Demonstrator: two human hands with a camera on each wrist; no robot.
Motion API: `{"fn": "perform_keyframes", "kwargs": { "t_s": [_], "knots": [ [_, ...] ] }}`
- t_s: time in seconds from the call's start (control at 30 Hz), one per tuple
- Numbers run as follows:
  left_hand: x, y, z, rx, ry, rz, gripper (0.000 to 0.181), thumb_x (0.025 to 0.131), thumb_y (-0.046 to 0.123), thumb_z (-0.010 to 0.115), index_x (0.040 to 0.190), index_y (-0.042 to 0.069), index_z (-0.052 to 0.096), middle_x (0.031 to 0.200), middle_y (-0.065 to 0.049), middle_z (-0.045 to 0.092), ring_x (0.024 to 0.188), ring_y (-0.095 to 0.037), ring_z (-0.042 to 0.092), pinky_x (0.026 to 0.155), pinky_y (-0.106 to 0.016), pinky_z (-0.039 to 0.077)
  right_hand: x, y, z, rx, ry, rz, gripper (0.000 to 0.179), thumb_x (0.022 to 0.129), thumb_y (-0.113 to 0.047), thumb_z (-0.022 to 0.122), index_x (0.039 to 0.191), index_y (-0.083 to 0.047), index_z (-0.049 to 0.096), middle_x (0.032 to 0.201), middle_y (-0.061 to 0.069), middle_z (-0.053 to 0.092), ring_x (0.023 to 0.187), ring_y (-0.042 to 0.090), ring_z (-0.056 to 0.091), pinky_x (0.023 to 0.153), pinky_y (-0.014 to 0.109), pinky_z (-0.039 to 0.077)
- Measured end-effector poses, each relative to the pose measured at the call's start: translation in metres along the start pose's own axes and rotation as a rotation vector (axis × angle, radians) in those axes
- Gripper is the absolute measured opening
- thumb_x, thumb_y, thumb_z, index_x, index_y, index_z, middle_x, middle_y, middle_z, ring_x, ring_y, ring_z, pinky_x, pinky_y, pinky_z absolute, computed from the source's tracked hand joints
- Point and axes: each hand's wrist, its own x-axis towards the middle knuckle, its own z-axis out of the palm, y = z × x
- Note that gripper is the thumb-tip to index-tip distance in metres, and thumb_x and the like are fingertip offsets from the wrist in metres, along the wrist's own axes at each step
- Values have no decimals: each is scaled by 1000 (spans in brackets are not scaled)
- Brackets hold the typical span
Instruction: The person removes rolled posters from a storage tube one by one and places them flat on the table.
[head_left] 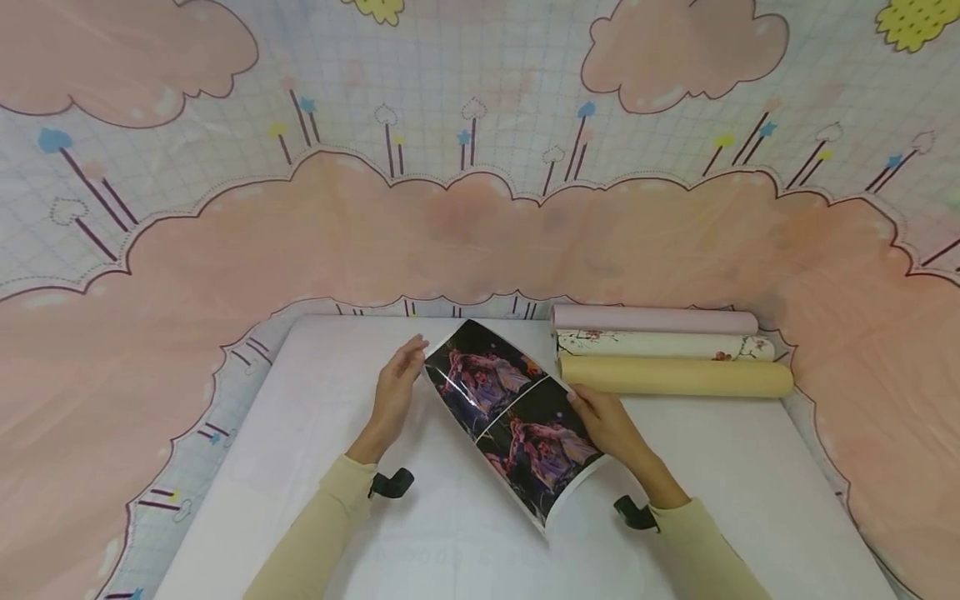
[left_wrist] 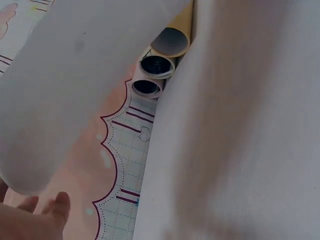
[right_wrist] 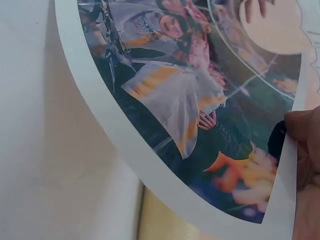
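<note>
The right hand (head_left: 607,427) pinches the side of a glossy printed sheet (head_left: 517,415) between thumb and fingers, with the thumb lying over the white margin; the left hand (head_left: 392,398) is unclenched, its fingers loosely extended just beside the sheet's opposite edge, and whether they touch it I cannot tell; the sheet thus slants in the space between the two hands, its printed face up toward the head camera, its plain pale back showing in the left wrist view; it carries two similar pictures of pink and purple figures on a dark ground, parted by a white line, and it bows so that its nearer end curves, one corner pointing down toward the person; next to each hand, back at the wrist, sits a small black device, and behind that a pale yellowish sleeve (head_left: 318,521) covers each forearm; beneath both hands spreads a white table (head_left: 277,450); just beyond the right hand and off to its right, three rolls lie side by side, the yellow roll (head_left: 678,377) nearest to it, then the white floral roll (head_left: 660,345), then the pale pink roll (head_left: 652,319) farthest; beyond both hands and around the table hangs a patterned cloth (head_left: 465,242) with peach clouds, stars and hearts.
</note>
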Motion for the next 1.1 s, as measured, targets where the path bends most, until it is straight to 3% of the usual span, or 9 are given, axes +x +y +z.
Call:
{"fn": "perform_keyframes", "kwargs": {
  "t_s": [0.07, 0.17, 0.37, 0.5, 0.6, 0.67, 0.93, 1.1],
  "knots": [
    [0, 0, -1, -25, -30, -7, 52, 104, 34, 46, 151, 14, 34, 162, -4, 27, 149, -27, 28, 120, -49, 28, 0, 1, 1, 24, 10, 8, 21, 102, -12, 51, 110, -6, 69, 98, 7, 74, 89, 20, 68, 80, 43, 55],
    [-2, -1, 0, -75, -71, -24, 64, 104, 34, 45, 158, 22, 13, 166, -6, 11, 150, -33, 22, 119, -54, 27, -2, 3, 3, 56, 19, 26, 22, 102, -11, 51, 111, -4, 69, 98, 9, 74, 88, 19, 66, 79, 42, 55],
    [-12, -5, 7, -145, -120, -77, 77, 101, 28, 49, 158, 21, -2, 166, -8, 0, 150, -35, 22, 117, -57, 29, -4, 3, 5, 84, 45, 84, 22, 102, -13, 51, 110, -4, 69, 90, 8, 72, 79, 15, 59, 69, 33, 50],
    [-24, -14, 16, -164, -133, -157, 84, 98, 27, 56, 158, 21, -3, 165, -10, 3, 148, -37, 27, 114, -55, 36, -4, 4, 7, 105, 83, 110, 23, 102, -14, 51, 111, -4, 69, 83, 8, 68, 69, 12, 55, 62, 26, 47],
    [-34, -22, 24, -182, -156, -210, 85, 97, 24, 59, 157, 19, 0, 160, -14, 13, 141, -38, 35, 110, -54, 41, -3, 3, 6, 131, 107, 128, 25, 103, -16, 51, 115, -4, 69, 87, 10, 71, 67, 8, 56, 62, 24, 48],
    [-41, -26, 29, -185, -176, -222, 84, 96, 21, 61, 157, 17, 4, 154, -17, 21, 133, -37, 43, 106, -54, 45, -2, 1, 6, 158, 112, 149, 26, 103, -17, 50, 117, -3, 68, 86, 13, 71, 59, 7, 54, 54, 25, 48],
    [-58, -33, 48, -138, -203, -224, 83, 92, 18, 67, 153, 20, 11, 143, -17, 36, 116, -23, 55, 91, -44, 56, 0, -7, 10, 201, 133, 199, 27, 103, -16, 51, 117, -2, 68, 87, 13, 70, 70, 12, 55, 60, 23, 46],
    [-62, -31, 51, -108, -154, -197, 66, 94, 10, 60, 148, 19, 23, 146, -16, 42, 117, -27, 58, 82, -33, 56, -1, -7, 13, 226, 132, 223, 28, 103, -17, 50, 118, -1, 67, 85, 12, 68, 67, 13, 55, 56, 23, 46]
  ]
}}
